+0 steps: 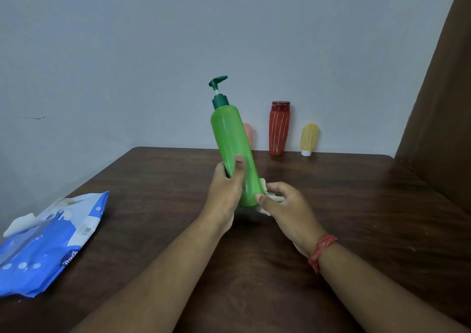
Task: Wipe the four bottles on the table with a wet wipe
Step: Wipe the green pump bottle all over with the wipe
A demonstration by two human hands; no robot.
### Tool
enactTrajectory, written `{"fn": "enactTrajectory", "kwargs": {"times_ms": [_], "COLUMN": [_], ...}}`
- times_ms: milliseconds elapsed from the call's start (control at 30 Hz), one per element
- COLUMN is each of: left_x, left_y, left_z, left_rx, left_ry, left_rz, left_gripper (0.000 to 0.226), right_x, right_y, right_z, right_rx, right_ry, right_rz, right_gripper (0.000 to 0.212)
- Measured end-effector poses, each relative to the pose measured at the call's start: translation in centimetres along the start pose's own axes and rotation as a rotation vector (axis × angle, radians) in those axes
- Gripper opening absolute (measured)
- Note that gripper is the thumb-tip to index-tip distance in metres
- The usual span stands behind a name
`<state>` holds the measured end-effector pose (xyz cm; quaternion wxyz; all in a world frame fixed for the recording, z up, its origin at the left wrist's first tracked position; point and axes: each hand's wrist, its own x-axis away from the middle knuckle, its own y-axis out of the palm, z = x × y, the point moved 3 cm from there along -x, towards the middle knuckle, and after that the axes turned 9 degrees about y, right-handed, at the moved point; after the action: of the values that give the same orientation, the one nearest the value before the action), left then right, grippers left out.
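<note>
Left hand point(225, 187) gripping a tilted green pump bottle point(233, 146) above the table point(356, 205) centre, right hand point(283, 202) pinching a wet wipe point(271, 197) against its base, red bottle point(279, 129), yellow bottle point(309, 139) and half-hidden pink bottle point(247, 132) by the far wall, blue wipes pack point(48, 243) near left

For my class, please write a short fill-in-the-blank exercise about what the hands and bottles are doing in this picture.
1. The left hand grips the ____ pump bottle.
2. The right hand presses a ____ against the bottle's base.
3. The yellow bottle stands to the ____ of the red bottle.
4. The blue wipes pack lies on the ____.

Missing words: green; wipe; right; table
</note>
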<state>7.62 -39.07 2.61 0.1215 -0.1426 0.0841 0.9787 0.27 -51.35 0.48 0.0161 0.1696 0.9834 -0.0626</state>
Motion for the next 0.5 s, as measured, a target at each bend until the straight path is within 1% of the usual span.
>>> {"fn": "enactTrajectory", "kwargs": {"times_ms": [67, 167, 233, 333, 500], "left_x": [0.0, 0.1, 0.1, -0.1, -0.4], "left_y": [-0.4, -1.0, -1.0, -1.1, -1.3], "left_z": [0.3, -0.1, -0.3, -0.7, -1.1], "left_rx": [0.087, 0.203, 0.296, 0.371, 0.592], "left_ry": [0.001, -0.024, -0.054, -0.101, -0.215], "left_rz": [-0.001, 0.104, 0.127, 0.071, -0.139], "left_gripper": [0.069, 0.073, 0.072, 0.071, 0.075], "right_x": [-0.1, -0.2, -0.1, 0.1, -0.3], "right_y": [-0.2, -0.7, -0.6, -0.1, -0.7], "right_z": [-0.1, 0.0, 0.0, 0.1, 0.3], "right_rx": [-0.095, -0.204, -0.236, -0.237, -0.375], "right_ry": [0.003, 0.022, 0.042, 0.061, 0.112], "right_rz": [0.003, -0.017, -0.048, -0.077, -0.056], "right_gripper": [0.014, 0.015, 0.015, 0.017, 0.017]}}
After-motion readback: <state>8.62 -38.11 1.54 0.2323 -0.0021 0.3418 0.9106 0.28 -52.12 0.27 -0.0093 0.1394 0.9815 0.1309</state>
